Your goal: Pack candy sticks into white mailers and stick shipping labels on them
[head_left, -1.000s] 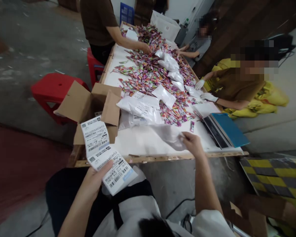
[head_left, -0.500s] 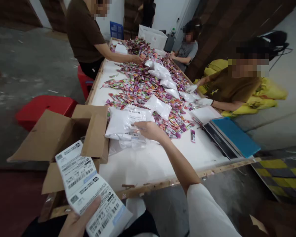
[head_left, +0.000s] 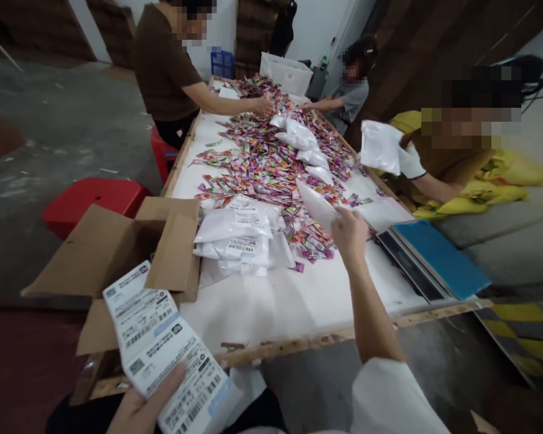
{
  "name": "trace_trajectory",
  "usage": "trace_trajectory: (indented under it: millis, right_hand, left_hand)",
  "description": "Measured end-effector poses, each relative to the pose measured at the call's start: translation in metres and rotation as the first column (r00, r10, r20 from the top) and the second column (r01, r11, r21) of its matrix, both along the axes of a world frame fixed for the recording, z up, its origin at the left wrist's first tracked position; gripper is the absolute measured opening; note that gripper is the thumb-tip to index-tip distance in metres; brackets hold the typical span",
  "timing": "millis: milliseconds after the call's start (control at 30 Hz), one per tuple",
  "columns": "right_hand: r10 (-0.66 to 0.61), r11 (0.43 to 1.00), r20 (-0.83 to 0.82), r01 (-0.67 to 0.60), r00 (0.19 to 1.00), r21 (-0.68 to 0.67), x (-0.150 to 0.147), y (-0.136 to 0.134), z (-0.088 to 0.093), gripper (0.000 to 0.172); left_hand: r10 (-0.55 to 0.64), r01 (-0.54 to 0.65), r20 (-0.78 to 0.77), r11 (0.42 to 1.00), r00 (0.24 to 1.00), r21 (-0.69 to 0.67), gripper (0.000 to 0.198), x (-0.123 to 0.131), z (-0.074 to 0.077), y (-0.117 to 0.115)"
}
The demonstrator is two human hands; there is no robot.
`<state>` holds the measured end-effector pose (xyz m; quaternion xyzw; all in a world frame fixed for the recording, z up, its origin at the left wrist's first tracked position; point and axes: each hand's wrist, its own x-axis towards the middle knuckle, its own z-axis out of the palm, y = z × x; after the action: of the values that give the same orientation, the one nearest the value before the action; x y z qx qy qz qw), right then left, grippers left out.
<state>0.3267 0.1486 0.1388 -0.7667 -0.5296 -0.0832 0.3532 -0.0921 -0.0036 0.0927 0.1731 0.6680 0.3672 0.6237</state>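
In my left hand [head_left: 147, 395] is a folded strip of shipping labels [head_left: 167, 337] printed with barcodes, my thumb pressed on its lower part. My right hand [head_left: 350, 232] grips the edge of a white plastic mailer bag [head_left: 315, 204], which is tilted up over the table. To the left of that hand, a stack of white mailer bags [head_left: 235, 232] lies on the table, the upper ones bearing labels. Small colourful snack sachets [head_left: 257, 157] are heaped behind the stack, with several more white bags [head_left: 298, 134] lying on them.
An open cardboard box [head_left: 174, 247] stands at the table's left edge, near a red stool [head_left: 95, 202]. A flat device with a blue top [head_left: 438, 259] sits at the right edge. Co-workers are around the table; one gloved hand [head_left: 409, 160] holds up a white bag [head_left: 380, 147].
My right hand has moved from the labelled stack to the right and taken hold of the white mailer bag. The gloved co-worker has lifted a bag. My left hand keeps the labels.
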Motion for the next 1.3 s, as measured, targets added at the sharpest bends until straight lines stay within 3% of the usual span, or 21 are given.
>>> trace_trajectory:
  millis: [100, 167, 233, 300, 367, 433, 500, 567, 600, 667, 767, 833, 933, 1033, 1133, 1200, 1300]
  right_hand:
    - [0.022, 1.0, 0.094, -0.024, 0.995, 0.017, -0.041, -0.117, -0.025, 0.039]
    - [0.268, 0.961, 0.066, -0.262, 0.961, -0.086, -0.073, -0.183, -0.058, 0.038]
    - [0.51, 0.832, -0.04, -0.505, 0.859, -0.229, -0.097, -0.224, -0.083, 0.042]
    - [0.585, 0.755, -0.114, -0.59, 0.803, -0.285, -0.109, -0.24, -0.087, 0.039]
    - [0.563, 0.77, -0.186, -0.593, 0.805, -0.236, -0.115, -0.235, -0.072, 0.037]
    - [0.574, 0.753, -0.35, -0.645, 0.741, -0.131, -0.128, -0.216, -0.051, 0.043]
    - [0.621, 0.665, -0.538, -0.746, 0.57, -0.022, -0.157, -0.189, -0.038, 0.058]
    - [0.637, 0.583, -0.661, -0.809, 0.398, 0.075, -0.194, -0.163, -0.036, 0.07]
    - [0.638, 0.561, -0.689, -0.821, 0.344, 0.109, -0.212, -0.154, -0.038, 0.067]
    - [0.656, 0.531, -0.694, -0.835, 0.295, 0.146, -0.238, -0.146, -0.045, 0.046]
    - [0.719, 0.471, -0.639, -0.867, 0.273, 0.16, -0.247, -0.161, -0.053, 0.021]
    - [0.751, 0.437, -0.614, -0.879, 0.242, 0.189, -0.238, -0.179, -0.054, 0.027]
    - [0.799, 0.447, -0.529, -0.871, 0.285, 0.206, -0.224, -0.197, -0.056, 0.034]
    - [0.849, 0.489, -0.351, -0.84, 0.396, 0.236, -0.218, -0.196, -0.061, 0.018]
    - [0.883, 0.462, -0.216, -0.85, 0.416, 0.254, -0.222, -0.19, -0.061, 0.016]
    - [0.889, 0.457, -0.137, -0.866, 0.437, 0.204, -0.223, -0.192, -0.049, 0.016]
    - [0.883, 0.467, -0.088, -0.854, 0.46, 0.229, -0.199, -0.192, -0.01, 0.014]
  left_hand:
    - [-0.032, 0.032, 0.002, 0.997, 0.999, 0.067, 0.055, 0.005, 0.003, -0.003]
    - [-0.068, 0.068, -0.005, 0.99, 0.998, 0.122, 0.053, 0.007, 0.007, -0.005]
    - [-0.099, 0.1, -0.014, 0.978, 0.995, 0.181, 0.052, 0.009, 0.011, -0.008]
    - [-0.148, 0.147, -0.011, 0.962, 0.989, 0.231, 0.054, 0.011, 0.014, -0.012]
    - [-0.209, 0.204, -0.012, 0.939, 0.978, 0.277, 0.055, 0.013, 0.016, -0.018]
    - [-0.275, 0.266, -0.015, 0.909, 0.961, 0.321, 0.051, 0.015, 0.015, -0.025]
    - [-0.319, 0.31, -0.033, 0.88, 0.947, 0.359, 0.045, 0.016, 0.012, -0.034]
    - [-0.357, 0.36, -0.078, 0.855, 0.931, 0.373, 0.041, 0.016, 0.01, -0.042]
    - [-0.358, 0.367, -0.098, 0.85, 0.929, 0.379, 0.04, 0.015, 0.01, -0.044]
    - [-0.302, 0.301, -0.063, 0.863, 0.951, 0.406, 0.042, 0.01, 0.009, -0.047]
    - [-0.131, 0.066, 0.145, 0.922, 0.981, 0.382, 0.049, 0.005, 0.011, -0.042]
    - [-0.052, -0.027, 0.237, 0.948, 0.97, 0.317, 0.05, 0.007, 0.012, -0.034]
    - [-0.012, -0.067, 0.275, 0.959, 0.961, 0.276, 0.046, 0.017, 0.013, -0.025]
    - [0.001, -0.065, 0.251, 0.966, 0.968, 0.25, 0.042, 0.023, 0.01, -0.02]
    - [0.034, -0.073, 0.191, 0.976, 0.981, 0.205, 0.043, 0.023, 0.004, -0.017]
    - [0.066, -0.102, 0.183, 0.974, 0.981, 0.2, 0.045, 0.023, -0.001, -0.013]
    - [0.084, -0.117, 0.169, 0.972, 0.982, 0.201, 0.044, 0.023, -0.009, -0.006]
